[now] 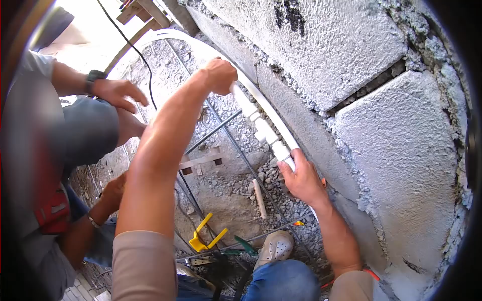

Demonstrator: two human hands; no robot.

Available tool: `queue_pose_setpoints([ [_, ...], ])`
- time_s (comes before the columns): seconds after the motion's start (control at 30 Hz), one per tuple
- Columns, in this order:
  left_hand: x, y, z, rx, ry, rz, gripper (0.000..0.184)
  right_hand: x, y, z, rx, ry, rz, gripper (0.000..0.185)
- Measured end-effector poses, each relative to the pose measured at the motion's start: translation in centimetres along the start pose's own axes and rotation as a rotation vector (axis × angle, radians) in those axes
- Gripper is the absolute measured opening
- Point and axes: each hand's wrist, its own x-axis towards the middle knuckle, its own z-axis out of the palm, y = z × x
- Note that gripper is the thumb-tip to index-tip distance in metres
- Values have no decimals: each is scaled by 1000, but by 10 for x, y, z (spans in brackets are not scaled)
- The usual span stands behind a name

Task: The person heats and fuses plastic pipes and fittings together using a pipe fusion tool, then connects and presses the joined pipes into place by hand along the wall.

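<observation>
A white plastic pipe with a chain of white fittings, among them a tee (266, 132), runs slantwise beside the block wall. My left hand (221, 75) is closed around its upper end, just above the fittings. Lower down, my right hand (304, 180) grips the pipe below the last fitting, thumb on the near side. A second, longer white pipe (266, 108) curves alongside, between the fittings and the wall; it passes close by both hands. Whether my right fingers also wrap this one is hidden.
The rough block wall (396, 135) rises on the right. Steel rebar (221, 128) crosses the gravelly ground. A yellow-handled tool (203, 236), a green-handled tool (245, 246) and a short pipe piece (259, 198) lie near my shoe (276, 248). At left is a co-worker's hand with a watch (118, 93).
</observation>
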Motion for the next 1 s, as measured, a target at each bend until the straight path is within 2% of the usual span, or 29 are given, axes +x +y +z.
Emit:
queue_pose_setpoints([
  [0.1, 24, 5, 4, 38, -31, -31, 13, 10, 12, -5, -79, 59, -4, 29],
  [0.13, 28, 11, -2, 81, -123, -80, 19, 12, 15, -7, -115, 71, -8, 30],
  [0.17, 28, 20, -5, 75, -126, -92, 19, 13, 17, -9, -150, 85, -16, 30],
  [0.23, 22, 37, -20, 115, -157, -217, 24, 17, 20, -9, -141, 84, -25, 31],
  [0.27, 13, 46, -27, 125, -68, -231, 27, 18, 24, -7, -133, 86, -11, 31],
  [0.37, 36, 35, 10, 113, -126, -272, 25, 23, 40, 4, -130, 92, -29, 32],
  [0.53, 36, 34, 24, 126, -195, -272, 24, 24, 43, 12, -128, 63, 13, 32],
  [0.7, 34, 35, 38, 138, -71, -280, 24, 25, 47, 15, -132, 102, -46, 32],
  [0.8, 32, 35, 35, 95, -116, -295, 23, 25, 50, 17, -136, 99, -66, 32],
  [1.0, 28, 39, 35, 115, -60, -318, 22, 24, 51, 19, -147, 129, -67, 32],
])
